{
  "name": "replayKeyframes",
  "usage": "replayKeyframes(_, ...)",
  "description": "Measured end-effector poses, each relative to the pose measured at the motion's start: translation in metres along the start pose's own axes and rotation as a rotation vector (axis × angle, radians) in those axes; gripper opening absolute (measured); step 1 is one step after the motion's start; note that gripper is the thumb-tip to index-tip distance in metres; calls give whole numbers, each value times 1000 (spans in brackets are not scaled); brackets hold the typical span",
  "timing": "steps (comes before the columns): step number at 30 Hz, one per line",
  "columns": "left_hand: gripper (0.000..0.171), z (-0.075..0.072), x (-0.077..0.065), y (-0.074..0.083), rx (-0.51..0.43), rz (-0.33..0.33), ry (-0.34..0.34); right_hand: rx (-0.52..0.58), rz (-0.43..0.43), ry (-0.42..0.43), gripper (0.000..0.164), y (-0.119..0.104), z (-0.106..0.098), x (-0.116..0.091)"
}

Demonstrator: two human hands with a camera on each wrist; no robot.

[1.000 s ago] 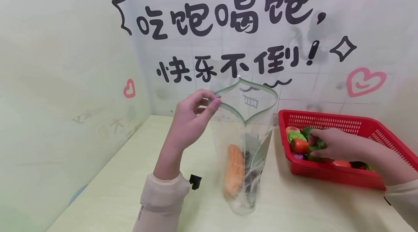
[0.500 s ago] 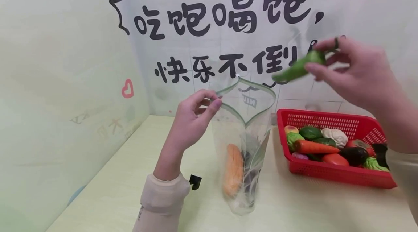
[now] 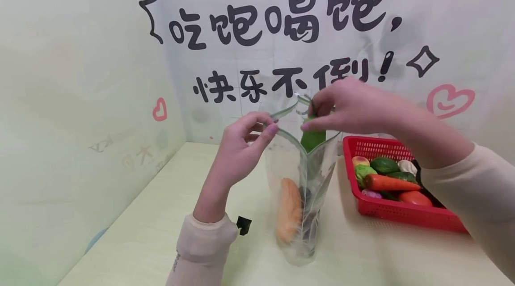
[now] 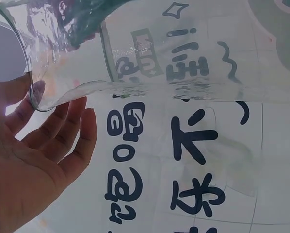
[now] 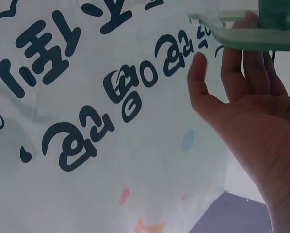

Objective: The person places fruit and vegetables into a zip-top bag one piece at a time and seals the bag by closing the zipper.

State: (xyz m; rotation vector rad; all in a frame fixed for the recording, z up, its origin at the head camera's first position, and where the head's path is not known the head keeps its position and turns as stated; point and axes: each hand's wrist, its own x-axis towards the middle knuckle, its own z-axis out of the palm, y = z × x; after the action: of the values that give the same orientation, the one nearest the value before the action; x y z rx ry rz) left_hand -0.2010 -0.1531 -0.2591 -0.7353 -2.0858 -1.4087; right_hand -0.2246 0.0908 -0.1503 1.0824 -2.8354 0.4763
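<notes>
My left hand (image 3: pixel 247 145) pinches the left edge of a clear zip bag (image 3: pixel 277 165) between thumb and fingers. The bag stands upright on the table, its green-edged mouth spread. Inside are a long orange vegetable (image 3: pixel 289 210) and a dark item (image 3: pixel 309 219), blurred by the plastic. My right hand (image 3: pixel 342 107) holds a green pepper (image 3: pixel 313 136) by its upper end in the bag's mouth, its lower part within the bag. In the left wrist view the left hand (image 4: pixel 48 150) grips the bag's rim; in the right wrist view the right hand (image 5: pixel 251 92) is beside the green-edged rim.
A red plastic basket (image 3: pixel 402 214) stands at the right, holding a carrot (image 3: pixel 392 182), a tomato (image 3: pixel 415 198) and several other vegetables. The right forearm crosses above it. A printed sheet hangs behind the table (image 3: pixel 161 232).
My right hand has lifted the green pepper out of the basket, carried it left and lowered it into the bag's mouth. The left hand has stayed on the bag's rim.
</notes>
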Motion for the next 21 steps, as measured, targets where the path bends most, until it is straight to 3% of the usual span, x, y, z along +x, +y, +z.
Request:
replayKeyframes(4,11,0,-1,-1,9,9,2,11,-1,-205,18,4,12,11)
replayKeyframes(7,11,-1,-1,-1,12,19,3,-25,-14,-272,15,7,16,13)
replayKeyframes(14,11,-4,0,-1,4,24,23,-128,20,-189,26,8,17,15)
replayKeyframes(21,12,-5,-1,-1,1,-3,33,-90,-14,-26,20,8,16,10)
